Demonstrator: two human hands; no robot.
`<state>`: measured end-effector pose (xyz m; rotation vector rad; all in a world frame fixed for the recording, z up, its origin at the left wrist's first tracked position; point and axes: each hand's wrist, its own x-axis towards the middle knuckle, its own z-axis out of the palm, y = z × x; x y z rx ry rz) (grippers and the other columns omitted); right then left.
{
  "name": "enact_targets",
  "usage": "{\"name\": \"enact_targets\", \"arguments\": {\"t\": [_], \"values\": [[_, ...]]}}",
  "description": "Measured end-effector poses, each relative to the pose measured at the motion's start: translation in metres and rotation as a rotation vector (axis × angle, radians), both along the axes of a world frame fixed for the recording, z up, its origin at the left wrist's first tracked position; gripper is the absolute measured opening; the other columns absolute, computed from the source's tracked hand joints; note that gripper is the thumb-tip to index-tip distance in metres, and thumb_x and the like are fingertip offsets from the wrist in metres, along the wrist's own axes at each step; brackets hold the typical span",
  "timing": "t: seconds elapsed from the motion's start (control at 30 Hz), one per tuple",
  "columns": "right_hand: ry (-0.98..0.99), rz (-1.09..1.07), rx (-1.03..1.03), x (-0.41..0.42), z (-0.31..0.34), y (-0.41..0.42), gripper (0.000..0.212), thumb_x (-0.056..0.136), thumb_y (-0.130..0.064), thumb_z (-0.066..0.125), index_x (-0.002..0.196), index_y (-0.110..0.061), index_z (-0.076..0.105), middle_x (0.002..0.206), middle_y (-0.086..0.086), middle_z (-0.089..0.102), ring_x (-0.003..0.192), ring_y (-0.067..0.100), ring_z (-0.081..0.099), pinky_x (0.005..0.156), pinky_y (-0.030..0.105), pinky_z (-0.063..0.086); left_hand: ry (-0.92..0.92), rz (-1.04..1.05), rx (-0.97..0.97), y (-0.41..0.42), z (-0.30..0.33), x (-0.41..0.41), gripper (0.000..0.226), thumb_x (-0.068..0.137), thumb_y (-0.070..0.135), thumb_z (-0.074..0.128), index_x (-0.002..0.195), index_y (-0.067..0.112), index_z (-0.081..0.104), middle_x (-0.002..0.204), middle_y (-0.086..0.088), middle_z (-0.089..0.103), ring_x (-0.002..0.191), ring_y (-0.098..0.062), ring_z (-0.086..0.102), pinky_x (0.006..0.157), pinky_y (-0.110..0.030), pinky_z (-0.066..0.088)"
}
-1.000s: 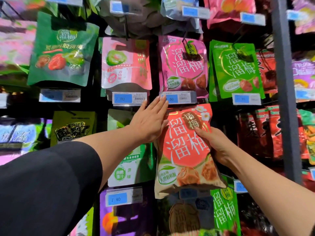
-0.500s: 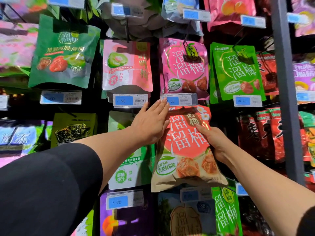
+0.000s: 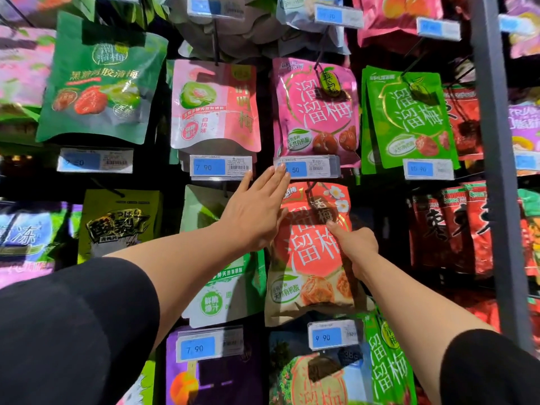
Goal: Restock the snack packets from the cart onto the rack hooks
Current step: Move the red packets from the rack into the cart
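With my left hand [image 3: 254, 211] laid flat and open against the glossy orange-red plum snack packet [image 3: 312, 252] hanging under the blue price tag [image 3: 306, 167], and my right hand [image 3: 355, 247] curled with its forefinger pressing the front, I should push it squarely back along the hook.

Bright, even overhead lighting; wide-angle view.
Glare streaks the glossy pink foil snack packet [image 3: 317, 112]. Gaps behind the packets are in deep shadow. Frame edges bend and blur, notably the grey metal rack upright [image 3: 496, 141].
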<state>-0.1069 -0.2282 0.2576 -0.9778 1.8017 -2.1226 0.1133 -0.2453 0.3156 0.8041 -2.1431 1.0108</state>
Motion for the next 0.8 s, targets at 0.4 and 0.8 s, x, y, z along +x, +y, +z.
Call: {"name": "enact_targets", "arguments": {"t": [0.4, 0.8], "values": [[0.088, 0.086, 0.154, -0.030, -0.047, 0.102, 0.047, 0.086, -0.044, 0.066, 0.074, -0.002, 0.051, 0.069, 0.018, 0.054, 0.053, 0.024, 0.055, 0.052, 0.029, 0.049, 0.146, -0.219, 0.027, 0.040, -0.051, -0.037, 0.060, 0.093, 0.028, 0.042, 0.147, 0.003, 0.029, 0.157, -0.015, 0.020, 0.146, -0.028, 0.020, 0.118, -0.050, 0.015], [0.133, -0.172, 0.929, -0.150, -0.220, 0.456, 0.031, 0.084, -0.024, 0.073, 0.062, -0.008, 0.058, 0.050, 0.004, 0.053, 0.042, 0.009, 0.047, 0.046, 0.023, 0.034, -0.154, -0.954, 0.890, 0.260, -0.298, -0.200, 0.034, 0.084, 0.023, 0.053, 0.112, 0.008, 0.064, 0.109, -0.011, 0.066, 0.102, -0.030, 0.062, 0.089, -0.041, 0.049]]}}
